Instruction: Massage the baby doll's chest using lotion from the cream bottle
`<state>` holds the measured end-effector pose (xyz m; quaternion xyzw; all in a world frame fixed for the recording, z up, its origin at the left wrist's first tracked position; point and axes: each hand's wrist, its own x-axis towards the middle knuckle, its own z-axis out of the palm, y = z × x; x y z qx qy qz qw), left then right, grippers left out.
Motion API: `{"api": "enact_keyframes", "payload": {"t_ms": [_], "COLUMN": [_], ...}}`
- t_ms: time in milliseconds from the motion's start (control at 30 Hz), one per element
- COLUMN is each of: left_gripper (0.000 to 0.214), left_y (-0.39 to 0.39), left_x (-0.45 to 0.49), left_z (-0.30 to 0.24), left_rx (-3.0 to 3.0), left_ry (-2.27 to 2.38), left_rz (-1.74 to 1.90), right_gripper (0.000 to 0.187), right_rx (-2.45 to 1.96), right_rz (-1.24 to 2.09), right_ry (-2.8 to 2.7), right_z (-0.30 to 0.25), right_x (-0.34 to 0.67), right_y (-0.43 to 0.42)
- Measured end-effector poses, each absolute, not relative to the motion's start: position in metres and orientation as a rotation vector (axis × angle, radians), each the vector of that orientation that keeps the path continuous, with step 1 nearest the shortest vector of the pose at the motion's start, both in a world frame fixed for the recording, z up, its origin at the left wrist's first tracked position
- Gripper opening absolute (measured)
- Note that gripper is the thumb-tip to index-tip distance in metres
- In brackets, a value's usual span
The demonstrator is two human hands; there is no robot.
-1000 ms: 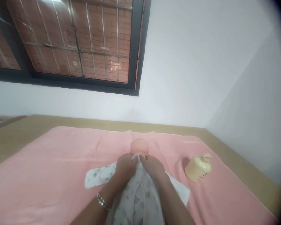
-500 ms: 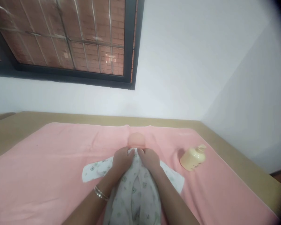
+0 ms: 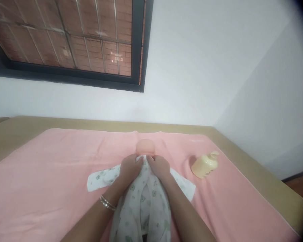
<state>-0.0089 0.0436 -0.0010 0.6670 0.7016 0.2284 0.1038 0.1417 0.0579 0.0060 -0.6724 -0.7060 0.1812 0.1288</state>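
Observation:
A baby doll lies on a pink towel [image 3: 53,174], its bare head [image 3: 145,147] pointing to the wall. It wears a white garment [image 3: 141,205] printed with small green bears, sleeves spread out to both sides. My left hand [image 3: 128,169] and my right hand [image 3: 158,167] are side by side at the doll's neck, fingers closed on the two edges of the garment's collar. A metal bangle is on my left wrist.
A pale yellow pump bottle [image 3: 205,164] lies on its side on the towel, to the right of the doll. The towel covers a tan table [image 3: 255,171] set into a corner of white walls. A barred window [image 3: 73,43] is above left.
The hands stay at the collar with little change. The view has tilted slightly, so everything sits a little higher and further left in the picture.

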Motion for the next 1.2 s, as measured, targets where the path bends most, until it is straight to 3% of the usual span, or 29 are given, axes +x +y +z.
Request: {"api": "enact_keyframes", "payload": {"t_ms": [1200], "left_gripper": [0.038], "left_y": [0.0431], "left_x": [-0.0086], "left_z": [-0.0007], "left_rx": [1.963], "left_ry": [2.070], "left_rz": [0.671], "right_gripper": [0.064], "right_rx": [-1.960], "right_rz": [0.538], "right_ry": [-2.053], "right_z": [0.0083], "right_x": [0.1416], "right_y": [0.0584]}}
